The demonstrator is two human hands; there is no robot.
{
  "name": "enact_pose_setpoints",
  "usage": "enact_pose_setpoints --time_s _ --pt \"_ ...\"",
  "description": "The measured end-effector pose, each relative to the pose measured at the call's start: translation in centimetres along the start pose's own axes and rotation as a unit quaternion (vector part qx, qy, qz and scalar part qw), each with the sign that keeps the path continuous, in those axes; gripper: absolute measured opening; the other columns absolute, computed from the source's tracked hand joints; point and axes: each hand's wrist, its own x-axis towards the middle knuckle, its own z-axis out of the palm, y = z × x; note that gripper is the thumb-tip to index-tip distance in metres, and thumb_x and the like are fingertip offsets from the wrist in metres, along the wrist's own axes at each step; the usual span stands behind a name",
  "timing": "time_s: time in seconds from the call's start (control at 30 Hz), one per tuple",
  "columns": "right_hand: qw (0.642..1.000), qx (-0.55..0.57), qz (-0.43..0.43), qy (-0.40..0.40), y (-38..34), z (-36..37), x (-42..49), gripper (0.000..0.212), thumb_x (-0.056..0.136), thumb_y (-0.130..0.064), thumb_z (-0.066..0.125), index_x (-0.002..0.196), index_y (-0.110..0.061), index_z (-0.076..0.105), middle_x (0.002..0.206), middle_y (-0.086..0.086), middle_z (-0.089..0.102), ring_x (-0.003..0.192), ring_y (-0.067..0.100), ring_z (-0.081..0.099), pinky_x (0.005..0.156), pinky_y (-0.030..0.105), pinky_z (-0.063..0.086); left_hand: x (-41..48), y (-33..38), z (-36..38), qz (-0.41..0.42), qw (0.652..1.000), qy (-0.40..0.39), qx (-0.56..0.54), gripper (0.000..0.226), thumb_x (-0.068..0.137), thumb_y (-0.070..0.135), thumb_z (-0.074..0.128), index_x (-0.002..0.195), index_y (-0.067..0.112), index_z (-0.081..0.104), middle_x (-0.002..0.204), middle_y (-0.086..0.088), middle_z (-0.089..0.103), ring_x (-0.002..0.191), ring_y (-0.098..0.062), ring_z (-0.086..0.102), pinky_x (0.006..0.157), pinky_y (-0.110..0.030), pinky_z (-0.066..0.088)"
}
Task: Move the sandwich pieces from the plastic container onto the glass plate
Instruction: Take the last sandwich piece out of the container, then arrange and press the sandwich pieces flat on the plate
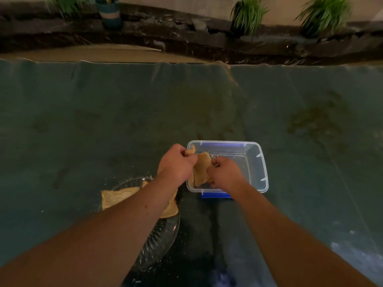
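Note:
A clear plastic container with blue clips sits on the dark green cloth. At its left end a tan sandwich piece is gripped from both sides: my left hand holds its upper left edge and my right hand pinches its right side. The rest of the container looks bare apart from crumbs. To the left, under my left forearm, stands a glass plate with sandwich pieces lying on it, partly hidden by the arm.
A green cloth covers the table, with stains at the right. Beyond the far edge run a dark stone ledge, grassy plants and a blue pot. Crumbs lie scattered around the plate.

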Motion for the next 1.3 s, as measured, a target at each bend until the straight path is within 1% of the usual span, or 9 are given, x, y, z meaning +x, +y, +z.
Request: enact_pose_setpoints --time_s 0.1,0.2,0.3,0.53,0.7,0.8,0.9,1.1,1.3 --pt "0.998 0.024 -0.034 0.053 -0.6 -0.2 -2.2 0.018 0.099 -0.030 0.063 0.082 -0.034 0.059 0.082 -0.009 0.067 0.075 0.012 0.067 0.072 0.032 0.056 -1.0 -0.2 -1.5 0.015 0.992 0.023 -0.124 0.008 0.088 0.030 0.066 0.091 0.024 0.060 0.089 -0.004 0.067 0.080 -0.023 0.065 0.061 -0.038 0.051" --pt "0.993 0.075 -0.060 0.069 -1.5 -0.2 -4.9 0.009 0.095 -0.025 0.065 0.089 -0.033 0.063 0.086 -0.006 0.071 0.077 0.012 0.069 0.069 0.029 0.056 -1.5 -0.9 -4.0 -0.014 0.969 0.009 -0.245 0.010 0.091 0.027 0.062 0.100 0.023 0.062 0.104 -0.010 0.069 0.093 -0.027 0.071 0.074 -0.049 0.065" --pt "0.986 0.148 -0.066 0.051 -2.3 0.4 -7.4 0.011 0.093 -0.019 0.067 0.092 -0.030 0.067 0.088 -0.003 0.074 0.073 0.012 0.074 0.057 0.020 0.058 -1.6 -2.5 -7.1 -0.052 0.946 0.004 -0.320 0.011 0.095 0.023 0.059 0.105 0.021 0.063 0.109 -0.010 0.069 0.096 -0.027 0.073 0.063 -0.038 0.066" --pt "0.974 0.209 0.043 -0.081 -1.9 6.4 -10.2 0.012 0.097 -0.014 0.064 0.105 -0.022 0.068 0.106 0.008 0.071 0.082 0.024 0.077 0.062 0.033 0.065 -4.1 -11.1 -12.7 -0.118 0.955 -0.001 -0.271 0.011 0.092 0.019 0.055 0.095 0.020 0.065 0.084 -0.005 0.060 0.071 -0.021 0.057 0.059 -0.036 0.047" --pt "0.970 0.169 0.070 -0.162 -0.7 10.9 -11.3 0.014 0.094 -0.009 0.062 0.104 -0.016 0.069 0.099 0.010 0.071 0.070 0.018 0.077 0.072 0.045 0.068 -6.8 -16.9 -13.7 -0.187 0.946 -0.050 -0.261 0.027 0.086 0.020 0.055 0.108 0.021 0.070 0.099 -0.013 0.066 0.084 -0.029 0.062 0.073 -0.042 0.052" --pt "0.992 -0.051 0.012 -0.112 0.8 11.5 -11.8 0.020 0.093 -0.023 0.064 0.113 -0.020 0.067 0.097 0.001 0.066 0.084 0.018 0.068 0.074 0.037 0.060 -7.7 -19.9 -13.9 -0.149 0.984 -0.061 -0.081 0.028 0.097 0.026 0.056 0.125 0.023 0.058 0.115 -0.007 0.065 0.096 -0.026 0.065 0.085 -0.045 0.056" --pt "0.971 -0.225 -0.068 -0.049 2.1 11.8 -12.8 0.027 0.093 -0.034 0.061 0.119 -0.024 0.062 0.111 0.000 0.066 0.098 0.017 0.062 0.084 0.036 0.053 -8.9 -21.8 -13.6 -0.047 0.984 -0.037 0.170 0.056 0.091 0.035 0.066 0.142 0.025 0.046 0.136 -0.004 0.057 0.115 -0.026 0.059 0.093 -0.045 0.053" --pt "0.925 -0.311 -0.218 -0.012 0.7 13.9 -12.9 0.060 0.093 -0.040 0.062 0.147 -0.025 0.041 0.144 0.006 0.051 0.131 0.029 0.046 0.105 0.046 0.046 -9.7 -21.7 -12.2 0.134 0.902 -0.018 0.411 0.068 0.089 0.052 0.063 0.145 0.021 0.042 0.143 -0.006 0.048 0.127 -0.027 0.045 0.100 -0.045 0.049" --pt "0.860 -0.442 -0.251 -0.045 -1.4 15.9 -11.4 0.048 0.098 -0.036 0.060 0.140 -0.018 0.049 0.138 0.014 0.054 0.125 0.034 0.048 0.104 0.049 0.045 -8.5 -20.3 -11.4 0.152 0.836 -0.032 0.526 0.064 0.089 0.055 0.064 0.138 0.017 0.050 0.135 -0.007 0.054 0.123 -0.029 0.046 0.104 -0.047 0.042"
